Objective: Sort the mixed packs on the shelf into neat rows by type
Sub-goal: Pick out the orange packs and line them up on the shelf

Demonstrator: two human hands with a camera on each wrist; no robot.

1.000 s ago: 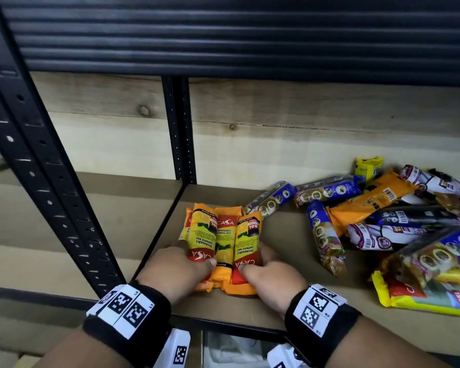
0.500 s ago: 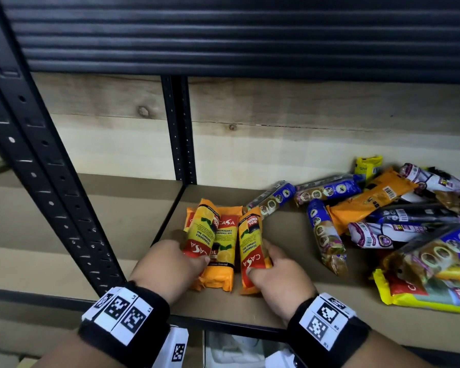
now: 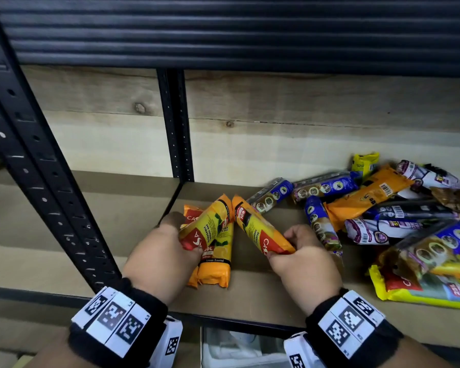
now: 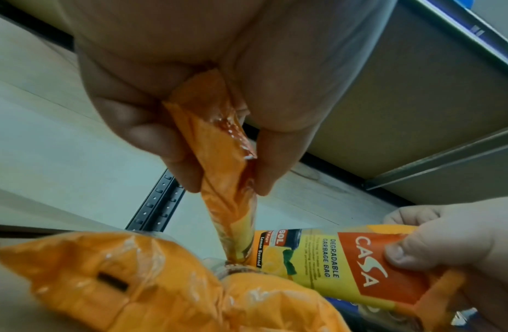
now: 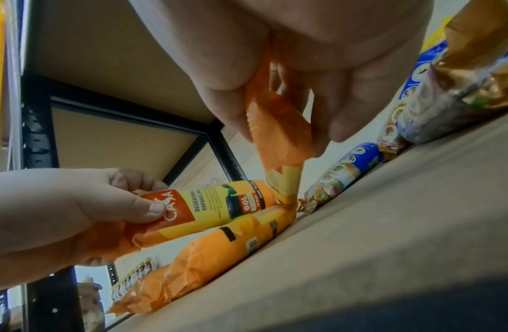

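Note:
Orange and yellow CASA garbage-bag packs lie at the left end of the shelf board (image 3: 252,301). My left hand (image 3: 186,248) (image 4: 227,179) grips the near end of one pack (image 3: 206,227) (image 5: 207,209), raised and tilted right. My right hand (image 3: 276,252) (image 5: 287,139) pinches the near end of a second pack (image 3: 258,229) (image 4: 346,258), tilted left. Their far ends nearly meet. Beneath the left-hand pack, another orange pack (image 3: 217,269) (image 5: 218,253) lies flat, and a further one (image 3: 190,216) shows behind.
A mixed pile of blue (image 3: 327,185), purple-white (image 3: 375,231), orange (image 3: 367,197) and yellow (image 3: 420,290) packs covers the right side of the shelf. A black upright post (image 3: 177,123) stands behind the orange packs. The wooden back wall is close.
Both hands lifted a pack each from the flat row. The packs, side by side earlier, now tilt apart at their near ends in a V.

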